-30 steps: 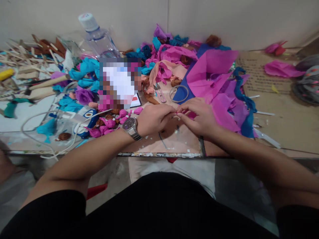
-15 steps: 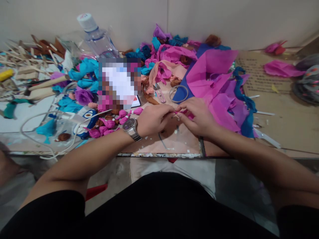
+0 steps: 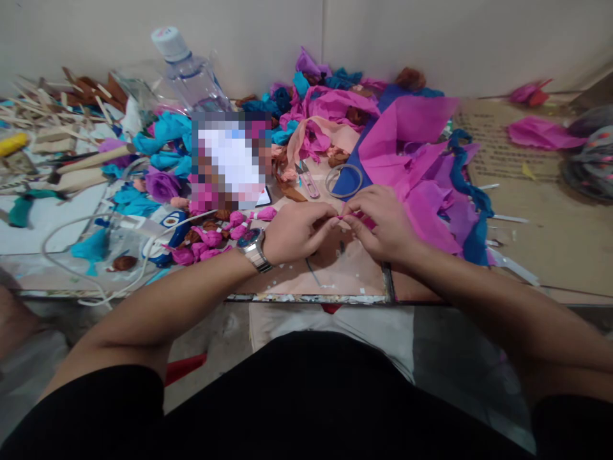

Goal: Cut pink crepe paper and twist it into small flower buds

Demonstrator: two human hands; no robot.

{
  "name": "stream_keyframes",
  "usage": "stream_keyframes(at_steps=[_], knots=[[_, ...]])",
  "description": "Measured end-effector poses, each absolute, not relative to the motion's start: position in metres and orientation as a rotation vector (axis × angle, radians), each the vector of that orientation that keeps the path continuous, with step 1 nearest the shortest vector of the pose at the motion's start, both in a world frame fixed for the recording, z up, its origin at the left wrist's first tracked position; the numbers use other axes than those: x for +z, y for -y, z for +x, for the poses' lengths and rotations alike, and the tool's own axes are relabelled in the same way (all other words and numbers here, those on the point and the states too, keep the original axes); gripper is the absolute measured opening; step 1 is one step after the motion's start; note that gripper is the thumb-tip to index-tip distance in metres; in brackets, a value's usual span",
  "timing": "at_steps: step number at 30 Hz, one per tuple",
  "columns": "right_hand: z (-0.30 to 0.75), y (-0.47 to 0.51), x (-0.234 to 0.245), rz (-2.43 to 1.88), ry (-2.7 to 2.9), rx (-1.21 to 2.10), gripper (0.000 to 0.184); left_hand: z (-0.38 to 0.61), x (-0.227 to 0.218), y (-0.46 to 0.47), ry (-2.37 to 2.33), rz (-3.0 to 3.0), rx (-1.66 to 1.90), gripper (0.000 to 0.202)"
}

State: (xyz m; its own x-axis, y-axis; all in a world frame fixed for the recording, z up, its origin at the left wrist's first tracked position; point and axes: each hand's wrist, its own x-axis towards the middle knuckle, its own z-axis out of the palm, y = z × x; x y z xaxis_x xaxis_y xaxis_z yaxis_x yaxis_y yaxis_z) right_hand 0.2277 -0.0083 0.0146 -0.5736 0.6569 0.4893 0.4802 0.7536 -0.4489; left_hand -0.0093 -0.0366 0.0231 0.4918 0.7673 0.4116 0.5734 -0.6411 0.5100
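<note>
My left hand point(image 3: 301, 231), with a watch on its wrist, and my right hand point(image 3: 380, 223) meet at the fingertips over the table. Between them they pinch a small piece of pink crepe paper point(image 3: 368, 222), mostly covered by my fingers. Just beyond my hands lie a coil of wire point(image 3: 343, 181) and pink-handled thread snips point(image 3: 307, 181). Several small wrapped pink paper buds point(image 3: 209, 237) are heaped to the left of my left hand. Large pink crepe paper sheets point(image 3: 412, 140) spread out past my right hand.
A clear bottle point(image 3: 196, 83) stands behind a phone point(image 3: 234, 160). A white cable point(image 3: 52, 223) loops at the left, near wooden sticks point(image 3: 71, 108). Printed cardboard point(image 3: 536, 211) covers the right side. A person's knee point(image 3: 16, 326) shows at the lower left edge.
My fingertips have shifted slightly on the pink paper, and a pale end that stuck out below them no longer shows. My left wrist has turned a little.
</note>
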Motion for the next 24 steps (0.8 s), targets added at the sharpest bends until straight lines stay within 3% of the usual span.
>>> stream_keyframes(at_steps=[7,15,24], knots=[[0.2284,0.0087,0.0159,-0.837,2.3,0.309,0.02,-0.0089,0.03,0.0316,-0.91,1.799,0.778,0.055],[0.2274,0.0111,0.0194,-0.823,2.311,0.263,0.025,-0.0089,0.0295,0.0308,-0.858,1.43,0.685,0.049],[0.2274,0.0118,0.0216,-0.848,2.309,0.239,0.022,-0.0084,0.0293,0.0308,-0.887,1.595,0.745,0.047]])
